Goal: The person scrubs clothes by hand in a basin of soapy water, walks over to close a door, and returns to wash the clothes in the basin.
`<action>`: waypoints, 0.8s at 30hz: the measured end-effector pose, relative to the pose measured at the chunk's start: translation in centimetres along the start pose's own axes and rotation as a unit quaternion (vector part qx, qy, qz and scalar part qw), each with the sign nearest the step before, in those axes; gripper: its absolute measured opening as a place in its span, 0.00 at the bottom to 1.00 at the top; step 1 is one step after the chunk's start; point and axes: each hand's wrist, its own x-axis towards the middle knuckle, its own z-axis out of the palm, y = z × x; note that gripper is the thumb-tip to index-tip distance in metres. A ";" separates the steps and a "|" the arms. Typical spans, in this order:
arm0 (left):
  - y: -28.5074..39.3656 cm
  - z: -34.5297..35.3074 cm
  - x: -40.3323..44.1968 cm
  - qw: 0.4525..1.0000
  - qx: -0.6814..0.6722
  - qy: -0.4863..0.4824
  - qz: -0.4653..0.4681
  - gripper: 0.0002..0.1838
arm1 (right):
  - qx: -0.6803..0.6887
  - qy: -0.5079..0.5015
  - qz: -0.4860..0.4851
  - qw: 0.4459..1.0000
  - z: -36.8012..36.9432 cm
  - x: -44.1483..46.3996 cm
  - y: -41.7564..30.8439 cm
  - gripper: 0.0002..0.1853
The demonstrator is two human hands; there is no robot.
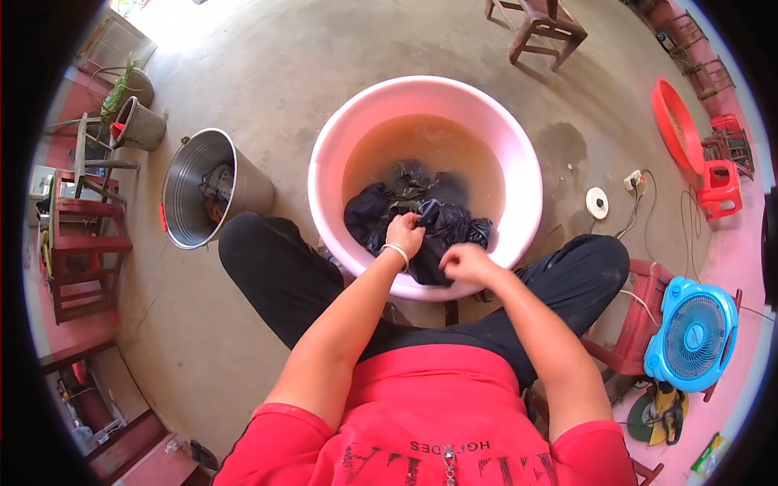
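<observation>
A large pink basin stands between my knees, holding murky brown water. Dark wet clothing is bunched in it, partly under the water and partly against the near wall. My left hand, with a pale bracelet at the wrist, is closed on a fold of this clothing near the middle of the basin. Just inside the near right rim, my right hand is curled at the edge of the same dark cloth. It is slightly blurred, and its fingertips are partly hidden.
Left of the basin, a metal bucket holds dark cloth. A wooden chair stands beyond. To the right are a white round lid-like object, cables, a red basin, a red plastic stool and a blue fan.
</observation>
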 end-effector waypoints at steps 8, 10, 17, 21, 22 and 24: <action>9.0 -5.9 -4.3 0.946 -0.260 -0.139 0.134 0.12 | -0.064 0.239 -0.071 0.966 -4.1 4.8 -1.3 0.37; 11.3 -8.2 -5.7 0.923 -0.289 -0.205 0.153 0.11 | -0.043 0.219 -0.174 0.959 -4.6 5.1 -3.4 0.31; 15.3 -14.9 -7.5 0.937 -0.268 -0.143 0.172 0.09 | -0.011 0.224 -0.146 0.964 -7.6 1.7 -6.1 0.13; 13.1 -15.3 -7.1 0.921 -0.355 -0.058 0.148 0.09 | -0.045 0.440 -0.244 0.863 -7.3 -2.4 -8.3 0.04; 12.2 -14.9 -7.1 0.908 -0.400 -0.048 0.115 0.09 | -0.057 0.451 -0.271 0.849 -7.4 -3.6 -9.0 0.04; 11.2 -13.8 -7.7 0.862 -0.498 -0.082 0.034 0.09 | -0.021 0.336 -0.274 0.901 -5.8 -5.6 -9.1 0.05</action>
